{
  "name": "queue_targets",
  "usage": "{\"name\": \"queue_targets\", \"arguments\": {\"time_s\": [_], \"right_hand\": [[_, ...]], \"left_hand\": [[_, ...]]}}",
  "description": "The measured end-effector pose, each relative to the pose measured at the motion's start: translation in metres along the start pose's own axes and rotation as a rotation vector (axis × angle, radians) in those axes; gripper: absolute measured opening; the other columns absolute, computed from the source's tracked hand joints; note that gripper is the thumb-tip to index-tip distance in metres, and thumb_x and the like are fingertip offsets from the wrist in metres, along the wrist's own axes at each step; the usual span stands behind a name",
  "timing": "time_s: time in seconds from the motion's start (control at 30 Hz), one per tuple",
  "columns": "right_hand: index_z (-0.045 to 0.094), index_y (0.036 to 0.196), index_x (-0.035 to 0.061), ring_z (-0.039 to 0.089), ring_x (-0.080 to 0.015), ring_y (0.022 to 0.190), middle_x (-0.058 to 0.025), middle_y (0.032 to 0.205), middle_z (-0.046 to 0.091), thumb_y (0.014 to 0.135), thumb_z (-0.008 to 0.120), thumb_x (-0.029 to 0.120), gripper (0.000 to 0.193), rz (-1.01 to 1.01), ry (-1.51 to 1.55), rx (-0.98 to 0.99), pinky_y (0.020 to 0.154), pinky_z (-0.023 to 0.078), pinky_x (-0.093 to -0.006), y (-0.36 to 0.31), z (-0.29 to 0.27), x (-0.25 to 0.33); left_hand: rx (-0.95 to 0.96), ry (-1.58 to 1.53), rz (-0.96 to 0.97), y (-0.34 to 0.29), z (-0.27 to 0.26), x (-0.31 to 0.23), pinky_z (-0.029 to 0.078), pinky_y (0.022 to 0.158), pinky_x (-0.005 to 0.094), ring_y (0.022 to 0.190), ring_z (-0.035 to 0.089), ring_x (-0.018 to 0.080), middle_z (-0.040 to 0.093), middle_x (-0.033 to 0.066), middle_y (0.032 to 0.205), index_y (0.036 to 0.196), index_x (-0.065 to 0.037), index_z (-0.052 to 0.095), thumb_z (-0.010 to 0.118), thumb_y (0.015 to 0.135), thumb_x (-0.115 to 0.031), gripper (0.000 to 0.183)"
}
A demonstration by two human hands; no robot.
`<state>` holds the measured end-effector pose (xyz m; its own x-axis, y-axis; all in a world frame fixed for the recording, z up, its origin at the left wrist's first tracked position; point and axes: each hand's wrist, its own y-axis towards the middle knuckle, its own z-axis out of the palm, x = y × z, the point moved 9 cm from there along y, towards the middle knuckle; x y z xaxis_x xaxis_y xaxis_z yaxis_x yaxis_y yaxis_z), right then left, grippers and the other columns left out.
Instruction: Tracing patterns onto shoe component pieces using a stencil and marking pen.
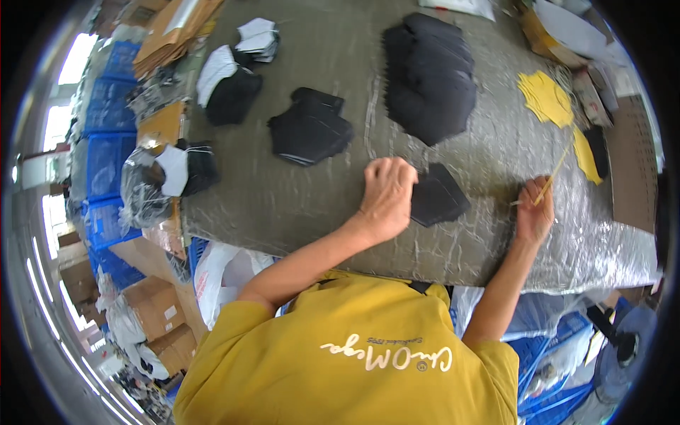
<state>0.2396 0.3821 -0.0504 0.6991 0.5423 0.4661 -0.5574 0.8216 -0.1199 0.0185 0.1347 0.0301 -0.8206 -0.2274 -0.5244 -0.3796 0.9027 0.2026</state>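
Observation:
My left hand (387, 198) is closed at the left edge of a single black cut piece (440, 197), its curled fingers hiding that edge. The piece lies on the table and has angled sides. To the right, my right hand (535, 210) pinches a thin yellow stick (554, 175) that slants up and away. A small pale tip pokes out on the left of those fingers. Straight beyond the single piece lies a large fanned stack of black pieces (430, 78). A smaller black stack (310, 129) sits to the left of my left hand.
The grey table (283, 212) has a crinkled plastic cover. At far left are black and white pieces (234, 88). Yellow pieces (547, 98) lie at right, near a cardboard box (632, 163). Blue crates (110, 142) stand left of the table. Plastic bags (227, 273) hang below its near edge.

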Motion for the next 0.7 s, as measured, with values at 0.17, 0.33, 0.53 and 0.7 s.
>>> {"name": "queue_targets", "arguments": {"time_s": [0.17, 0.33, 0.53, 0.7], "right_hand": [[0.058, 0.128, -0.0014, 0.045, -0.0142, 0.083, -0.0074, 0.109, 0.056, 0.106, 0.058, 0.011, 0.025, -0.037, -0.138, -0.257, 0.065, 0.039, -0.0265, -0.005, -0.018, 0.006], [0.058, 0.136, -0.0009, 0.061, -0.017, 0.097, -0.0102, 0.119, 0.066, 0.105, 0.06, 0.012, 0.033, -0.044, -0.296, -0.221, 0.07, 0.051, -0.0266, -0.001, -0.034, 0.013], [0.058, 0.141, 0.0001, 0.067, -0.0196, 0.121, -0.0109, 0.136, 0.068, 0.104, 0.061, 0.014, 0.04, -0.021, -0.372, -0.04, 0.093, 0.06, -0.0339, 0.005, -0.032, 0.015], [0.053, 0.145, -0.0034, 0.065, -0.0227, 0.125, -0.0126, 0.141, 0.064, 0.105, 0.059, 0.014, 0.044, -0.006, -0.369, 0.021, 0.106, 0.053, -0.0379, 0.005, -0.02, 0.002]], "left_hand": [[-0.144, -0.226, -0.01, -0.013, -0.054, 0.02, 0.037, 0.099, 0.0474, 0.099, 0.055, 0.0333, 0.058, 0.0129, 0.1, 0.103, -0.006, 0.055, 0.059, 0.078, 0.002, 0.025], [-0.264, -0.057, -0.137, -0.022, -0.136, 0.107, 0.036, 0.099, 0.0456, 0.095, 0.056, 0.0333, 0.059, 0.0112, 0.096, 0.099, -0.006, 0.057, 0.057, 0.079, -0.003, 0.02], [-0.336, 0.197, 0.018, 0.008, -0.138, 0.105, 0.031, 0.108, 0.0524, 0.123, 0.052, 0.0346, 0.06, 0.0136, 0.126, 0.128, -0.005, 0.055, 0.064, 0.086, -0.012, 0.044], [0.029, 0.084, 0.159, 0.031, -0.019, 0.021, 0.016, 0.126, 0.0599, 0.153, 0.033, 0.0319, 0.042, 0.013, 0.161, 0.151, -0.005, 0.047, 0.066, 0.089, -0.009, 0.065]]}}
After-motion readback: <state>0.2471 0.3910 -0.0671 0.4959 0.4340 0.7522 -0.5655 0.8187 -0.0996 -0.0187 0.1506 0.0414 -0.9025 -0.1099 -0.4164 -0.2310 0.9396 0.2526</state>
